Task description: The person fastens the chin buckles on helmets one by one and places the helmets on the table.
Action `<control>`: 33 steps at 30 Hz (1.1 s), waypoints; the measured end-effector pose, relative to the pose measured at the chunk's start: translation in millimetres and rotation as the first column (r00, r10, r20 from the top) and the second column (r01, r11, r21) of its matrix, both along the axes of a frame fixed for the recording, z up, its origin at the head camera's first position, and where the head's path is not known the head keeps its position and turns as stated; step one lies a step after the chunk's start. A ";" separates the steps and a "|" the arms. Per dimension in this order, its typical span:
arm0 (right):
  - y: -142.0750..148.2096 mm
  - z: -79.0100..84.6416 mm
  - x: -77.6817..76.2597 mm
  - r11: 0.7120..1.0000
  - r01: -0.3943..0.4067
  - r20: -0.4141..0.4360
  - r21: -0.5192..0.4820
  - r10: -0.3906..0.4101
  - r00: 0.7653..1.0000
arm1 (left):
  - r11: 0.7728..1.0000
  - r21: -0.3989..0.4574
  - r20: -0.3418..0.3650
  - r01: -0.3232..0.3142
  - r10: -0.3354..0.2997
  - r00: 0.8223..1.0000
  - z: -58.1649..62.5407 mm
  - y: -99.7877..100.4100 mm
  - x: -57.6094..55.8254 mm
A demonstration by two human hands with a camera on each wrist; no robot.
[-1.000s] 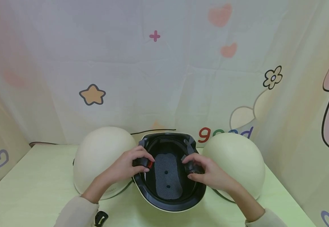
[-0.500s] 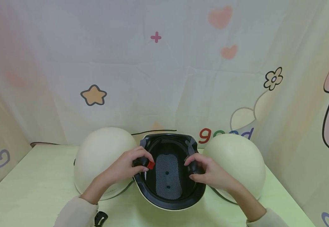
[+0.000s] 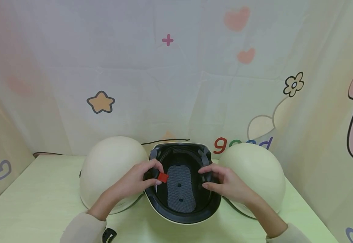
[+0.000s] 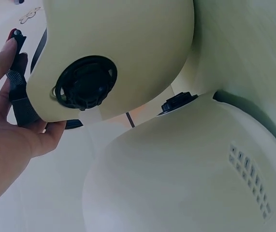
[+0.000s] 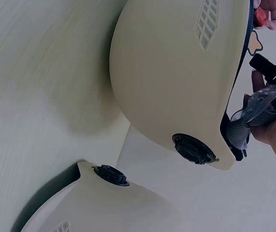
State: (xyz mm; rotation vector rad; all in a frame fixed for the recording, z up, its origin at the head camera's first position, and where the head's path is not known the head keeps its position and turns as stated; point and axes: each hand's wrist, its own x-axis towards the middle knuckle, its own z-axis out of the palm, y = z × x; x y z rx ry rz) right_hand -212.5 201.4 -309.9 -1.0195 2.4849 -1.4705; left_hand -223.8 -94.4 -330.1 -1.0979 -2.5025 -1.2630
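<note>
Upside down on the table lies a cream helmet, its black padded inside (image 3: 180, 190) facing up. My left hand (image 3: 136, 177) pinches a chin strap end with a red buckle piece (image 3: 162, 177) over the helmet's left rim. In the left wrist view, that black strap (image 4: 21, 92) runs from the helmet's edge into the fingers. On the other side my right hand (image 3: 226, 180) holds the second strap end, with a black buckle piece (image 5: 268, 67) sticking out past the fingertips. Clear plastic (image 5: 266, 101) wraps part of this strap. The two buckle pieces are apart.
Two more cream helmets stand dome up, one at the left (image 3: 112, 168) and one at the right (image 3: 253, 175), close beside the middle one. A black strap buckle (image 3: 108, 234) lies near the left sleeve. A printed curtain (image 3: 176, 84) hangs behind the table.
The red buckle piece has turned and shows more beyond my left fingertips. My right fingers have shifted on the black strap end. The helmets stay in place.
</note>
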 end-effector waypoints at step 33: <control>-10.3 -10.0 -3.0 0.995 -0.034 -0.129 -0.093 0.022 0.991 | 0.999 -0.038 -0.062 -0.033 0.031 0.998 -9.9 13.2 7.9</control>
